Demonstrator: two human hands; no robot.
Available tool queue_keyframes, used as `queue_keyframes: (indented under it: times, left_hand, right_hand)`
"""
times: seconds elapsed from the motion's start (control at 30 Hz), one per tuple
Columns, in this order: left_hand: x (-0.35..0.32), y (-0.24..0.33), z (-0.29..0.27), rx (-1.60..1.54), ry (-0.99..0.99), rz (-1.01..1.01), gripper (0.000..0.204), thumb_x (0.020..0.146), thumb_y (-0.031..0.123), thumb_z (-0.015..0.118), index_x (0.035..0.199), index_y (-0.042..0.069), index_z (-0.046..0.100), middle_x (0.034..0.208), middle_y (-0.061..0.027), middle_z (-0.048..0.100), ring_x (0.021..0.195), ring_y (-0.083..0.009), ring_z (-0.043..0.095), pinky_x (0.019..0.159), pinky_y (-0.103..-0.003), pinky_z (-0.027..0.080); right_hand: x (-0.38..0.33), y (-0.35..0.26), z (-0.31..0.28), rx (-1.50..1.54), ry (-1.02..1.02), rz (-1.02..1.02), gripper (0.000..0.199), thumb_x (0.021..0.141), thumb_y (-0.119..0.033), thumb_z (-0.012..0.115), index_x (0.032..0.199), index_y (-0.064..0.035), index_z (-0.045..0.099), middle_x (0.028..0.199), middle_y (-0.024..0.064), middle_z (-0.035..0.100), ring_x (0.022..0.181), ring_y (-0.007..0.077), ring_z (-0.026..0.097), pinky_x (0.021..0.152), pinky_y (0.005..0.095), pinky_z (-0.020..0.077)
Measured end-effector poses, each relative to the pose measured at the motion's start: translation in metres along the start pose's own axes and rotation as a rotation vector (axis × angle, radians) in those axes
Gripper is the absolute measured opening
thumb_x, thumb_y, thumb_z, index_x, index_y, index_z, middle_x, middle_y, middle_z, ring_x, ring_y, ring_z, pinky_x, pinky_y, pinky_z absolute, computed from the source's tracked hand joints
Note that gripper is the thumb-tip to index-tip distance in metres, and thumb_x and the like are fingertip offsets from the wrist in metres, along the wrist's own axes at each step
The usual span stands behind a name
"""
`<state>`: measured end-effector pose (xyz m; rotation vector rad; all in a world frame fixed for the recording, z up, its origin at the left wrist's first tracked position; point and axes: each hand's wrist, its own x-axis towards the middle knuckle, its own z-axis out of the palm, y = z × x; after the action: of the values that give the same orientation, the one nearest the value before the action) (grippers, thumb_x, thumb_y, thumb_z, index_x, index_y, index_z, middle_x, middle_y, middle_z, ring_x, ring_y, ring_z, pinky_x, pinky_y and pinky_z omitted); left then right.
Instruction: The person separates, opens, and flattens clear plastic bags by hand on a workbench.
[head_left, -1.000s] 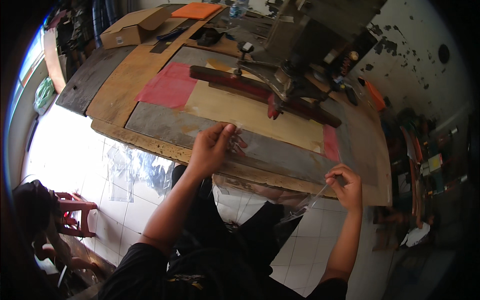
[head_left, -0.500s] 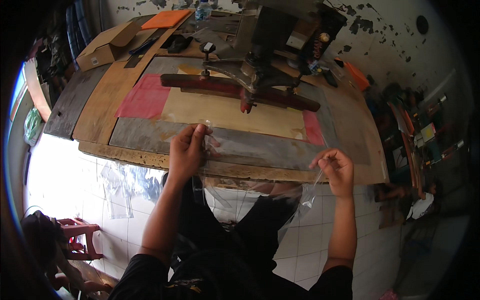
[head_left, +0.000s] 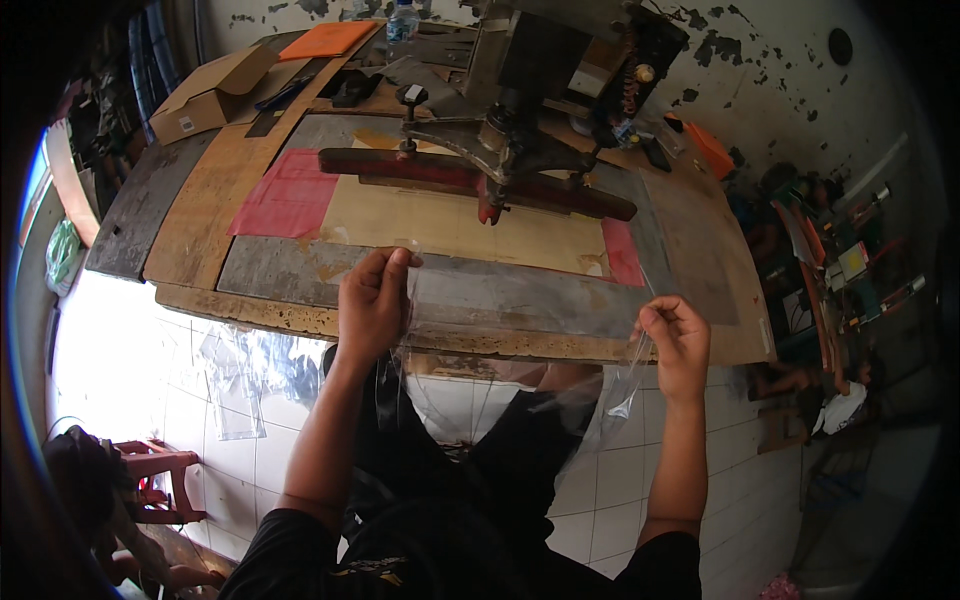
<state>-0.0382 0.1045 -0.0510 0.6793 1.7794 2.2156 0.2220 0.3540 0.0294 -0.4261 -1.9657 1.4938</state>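
Note:
A clear plastic sheet (head_left: 500, 310) hangs stretched between my two hands, over the front edge of the worktable and above my lap. My left hand (head_left: 375, 297) is closed, pinching its upper left corner between thumb and fingers. The right hand (head_left: 678, 340) pinches the other top corner, where the film gathers in bright folds. Beyond the sheet lies a pale yellow work surface (head_left: 470, 232) with pink tape (head_left: 287, 193) at its left end. Above that surface sits the long dark red bar (head_left: 420, 178) of a press machine.
The press head (head_left: 530, 60) rises at the back of the table. A cardboard box (head_left: 215, 92), an orange folder (head_left: 328, 41) and a water bottle (head_left: 403, 24) stand at the far left. Clear plastic pieces (head_left: 235, 380) hang below the table's left front edge, near a red stool (head_left: 165, 470).
My right hand has moved slightly right, drawing the plastic sheet flatter and tauter. My left hand keeps its pinch in nearly the same place.

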Motion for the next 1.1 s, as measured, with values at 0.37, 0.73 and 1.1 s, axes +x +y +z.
queue_keyframes:
  times: [0.37, 0.73, 1.1]
  left_hand:
    - [-0.001, -0.002, 0.0, 0.037, 0.005, 0.002, 0.031, 0.112, 0.025, 0.056, 0.101, 0.0, 0.071, 0.063, 0.0051, 0.055, 0.054, -0.0017, 0.049, 0.05, -0.023, 0.037]
    - [-0.002, -0.004, -0.002, 0.004, 0.01, 0.005, 0.03, 0.113, 0.024, 0.055, 0.103, 0.0, 0.07, 0.062, 0.0058, 0.054, 0.051, -0.0012, 0.046, 0.048, -0.023, 0.035]
    - [-0.003, -0.005, 0.0, 0.095, 0.051, 0.099, 0.029, 0.113, 0.022, 0.055, 0.104, 0.0, 0.071, 0.061, 0.0048, 0.052, 0.049, -0.0023, 0.048, 0.046, -0.023, 0.035]
  right_hand:
    - [-0.006, -0.009, 0.006, -0.18, 0.132, -0.121, 0.015, 0.095, 0.0, 0.077, 0.107, 0.0052, 0.07, 0.09, 0.0055, 0.072, 0.079, 0.0086, 0.065, 0.073, 0.023, 0.0503]
    - [-0.002, -0.005, 0.007, -0.121, 0.148, -0.119, 0.027, 0.094, -0.002, 0.079, 0.117, 0.0058, 0.068, 0.096, 0.0082, 0.073, 0.086, 0.0112, 0.066, 0.08, 0.0246, 0.0521]
    - [0.002, 0.0, 0.007, 0.004, 0.154, -0.087, 0.029, 0.097, -0.002, 0.075, 0.123, 0.0059, 0.065, 0.103, 0.0113, 0.075, 0.096, 0.014, 0.07, 0.085, 0.0278, 0.0555]
